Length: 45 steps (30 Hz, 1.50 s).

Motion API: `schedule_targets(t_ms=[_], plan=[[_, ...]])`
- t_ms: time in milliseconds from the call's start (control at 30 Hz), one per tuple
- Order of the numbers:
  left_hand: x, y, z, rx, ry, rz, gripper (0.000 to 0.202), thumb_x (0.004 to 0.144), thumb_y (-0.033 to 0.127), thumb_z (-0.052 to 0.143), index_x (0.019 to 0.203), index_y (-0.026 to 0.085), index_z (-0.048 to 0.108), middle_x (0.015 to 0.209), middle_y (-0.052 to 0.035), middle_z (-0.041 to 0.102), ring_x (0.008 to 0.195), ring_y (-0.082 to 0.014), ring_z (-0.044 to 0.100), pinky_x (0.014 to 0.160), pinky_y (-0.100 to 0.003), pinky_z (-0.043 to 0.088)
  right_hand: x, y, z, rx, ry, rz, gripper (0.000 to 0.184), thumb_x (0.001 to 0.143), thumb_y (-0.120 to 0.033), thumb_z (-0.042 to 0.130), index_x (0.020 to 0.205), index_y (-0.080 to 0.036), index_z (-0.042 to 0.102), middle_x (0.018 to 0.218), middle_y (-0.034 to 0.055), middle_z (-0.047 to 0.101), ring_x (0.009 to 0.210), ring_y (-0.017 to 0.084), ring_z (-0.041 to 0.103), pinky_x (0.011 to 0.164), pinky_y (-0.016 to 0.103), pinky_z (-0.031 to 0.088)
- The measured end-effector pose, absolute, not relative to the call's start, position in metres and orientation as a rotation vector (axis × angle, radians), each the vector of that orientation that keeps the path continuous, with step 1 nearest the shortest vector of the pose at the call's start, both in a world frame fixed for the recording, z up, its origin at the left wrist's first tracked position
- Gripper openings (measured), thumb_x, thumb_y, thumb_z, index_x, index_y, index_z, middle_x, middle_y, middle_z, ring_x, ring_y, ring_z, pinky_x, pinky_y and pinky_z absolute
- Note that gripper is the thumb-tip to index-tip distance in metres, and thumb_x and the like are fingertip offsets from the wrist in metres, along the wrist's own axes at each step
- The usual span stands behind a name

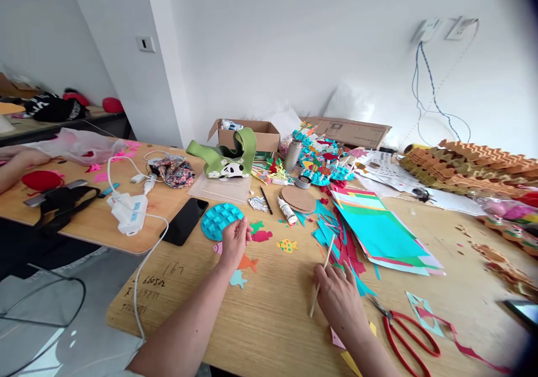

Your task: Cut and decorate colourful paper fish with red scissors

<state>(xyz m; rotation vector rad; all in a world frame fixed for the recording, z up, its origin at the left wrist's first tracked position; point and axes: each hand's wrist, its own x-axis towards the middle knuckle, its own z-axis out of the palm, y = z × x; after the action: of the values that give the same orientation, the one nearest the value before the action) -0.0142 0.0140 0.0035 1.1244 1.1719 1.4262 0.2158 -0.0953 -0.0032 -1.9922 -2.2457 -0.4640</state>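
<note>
My left hand [234, 242] pinches the edge of a round blue woven-paper disc [219, 221] lying on the wooden table [269, 315]. Paper fish cutouts lie around that hand, including an orange one [247, 263], a teal one [237, 279] and a yellow one [286, 246]. My right hand [339, 301] grips a thin wooden stick [323, 276], its upper end among blue and red paper strips [336, 242]. Red-handled scissors [407, 340] lie to the right of that hand.
A stack of coloured paper [380, 232], a glue bottle [287, 211] and a cardboard disc [298, 199] lie ahead. A black phone [185, 221] is left. Beyond it, a co-worker's arm [21, 167] rests on another table near a white power adapter [128, 212].
</note>
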Motion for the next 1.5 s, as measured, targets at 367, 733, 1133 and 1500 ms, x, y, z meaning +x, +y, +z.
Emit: schedule_targets(t_ms=[367,733,1133,1500], plan=[[-0.016,0.014,0.007,1.092,1.173,1.452,0.048,0.078,0.06,0.053,0.059,0.016,0.055,0.046,0.0015,0.049,0.042,-0.0092,0.045,0.041,-0.02,0.033,0.205,-0.079,0.002,-1.851,-2.325,-0.575,0.015,0.09,-0.018,0.045,0.094,-0.02,0.059,0.082,0.0056,0.058,0.081,0.022,0.053,0.081,0.037,0.035],[-0.016,0.014,0.01,1.085,1.169,1.468,0.048,0.076,0.061,0.053,0.058,0.017,0.055,0.046,0.002,0.049,0.042,-0.0093,0.046,0.041,-0.02,0.034,0.211,-0.068,0.004,-1.855,-2.457,-0.476,0.039,0.072,0.006,0.044,0.097,-0.018,0.063,0.092,0.0079,0.062,0.091,0.023,0.052,0.089,0.039,0.035],[-0.017,0.016,0.004,1.09,1.179,1.453,0.048,0.077,0.061,0.053,0.059,0.016,0.056,0.046,0.0019,0.05,0.041,-0.0092,0.045,0.041,-0.02,0.033,0.194,-0.037,0.0,-1.816,-2.367,-0.433,0.047,0.075,0.0,0.051,0.113,-0.025,0.063,0.118,0.0085,0.059,0.11,0.027,0.044,0.087,0.038,0.036],[-0.016,0.014,0.008,1.089,1.157,1.453,0.047,0.078,0.059,0.053,0.057,0.016,0.056,0.045,0.002,0.05,0.041,-0.0088,0.045,0.042,-0.02,0.033,0.201,-0.023,-0.011,-1.831,-2.214,-0.1,0.043,0.084,-0.003,0.042,0.11,-0.026,0.067,0.113,0.008,0.061,0.105,0.023,0.049,0.082,0.033,0.041]])
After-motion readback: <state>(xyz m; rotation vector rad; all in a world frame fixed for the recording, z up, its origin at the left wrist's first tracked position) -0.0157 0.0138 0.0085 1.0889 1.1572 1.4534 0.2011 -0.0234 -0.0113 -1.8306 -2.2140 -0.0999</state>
